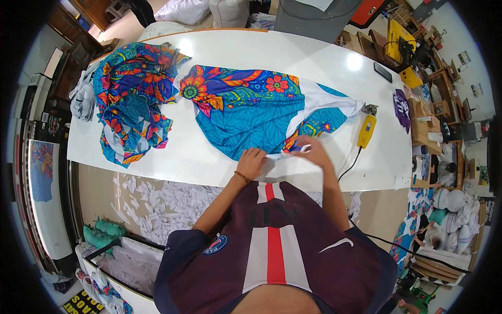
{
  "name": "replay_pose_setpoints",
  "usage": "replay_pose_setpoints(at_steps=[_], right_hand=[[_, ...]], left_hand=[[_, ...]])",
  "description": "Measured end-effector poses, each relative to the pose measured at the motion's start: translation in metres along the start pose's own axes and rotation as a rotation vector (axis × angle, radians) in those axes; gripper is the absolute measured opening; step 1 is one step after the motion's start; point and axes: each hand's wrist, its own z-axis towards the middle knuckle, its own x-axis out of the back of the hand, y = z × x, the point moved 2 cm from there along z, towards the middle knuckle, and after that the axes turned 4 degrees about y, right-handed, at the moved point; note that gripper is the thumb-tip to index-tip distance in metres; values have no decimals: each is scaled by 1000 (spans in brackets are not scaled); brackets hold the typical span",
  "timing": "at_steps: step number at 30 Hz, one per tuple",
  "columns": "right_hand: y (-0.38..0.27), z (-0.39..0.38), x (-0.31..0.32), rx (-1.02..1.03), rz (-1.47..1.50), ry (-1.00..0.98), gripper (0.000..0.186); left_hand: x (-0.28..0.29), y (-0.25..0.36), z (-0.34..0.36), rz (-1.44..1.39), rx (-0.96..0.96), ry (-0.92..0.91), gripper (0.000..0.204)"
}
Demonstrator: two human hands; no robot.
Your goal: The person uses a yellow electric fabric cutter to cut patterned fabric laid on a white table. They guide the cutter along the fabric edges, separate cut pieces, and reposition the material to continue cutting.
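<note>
A teal fabric piece (251,118) with bright printed flowers lies spread on the white table, its right part folded to show the white reverse. My left hand (252,162) is closed on its near edge, fingers bent over the cloth. A little to the right, my right hand (314,153) pinches a white strip of the same edge between thumb and fingers. Beyond that hand lies a yellow handheld electric cutter (367,131) with a metal head, its black cord running off the near edge. Left of the piece sits a crumpled heap of matching printed fabric (138,86).
The white table (209,48) ends just before my body. A dark phone (383,72) and a purple cloth (401,111) lie at its right end. White scraps (172,204) cover the floor below. A grey cabinet (314,21) stands behind the table.
</note>
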Motion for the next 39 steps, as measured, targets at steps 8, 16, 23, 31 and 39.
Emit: replay_pose_setpoints(at_steps=[8,16,23,31,39], right_hand=[[-1,24,-43,348,-506,306,35],[-40,18,109,333,-464,1170,31],[-20,39,246,545,351,1012,36],[-103,-48,359,699,872,1334,49],[-204,-176,196,665,-509,913,44]], left_hand=[[102,78,65,-483,11,-234,25],[275,76,71,-96,-19,-165,43],[342,17,167,512,87,512,36],[331,10,323,-528,300,308,35],[331,-29,404,-558,-147,384,33]])
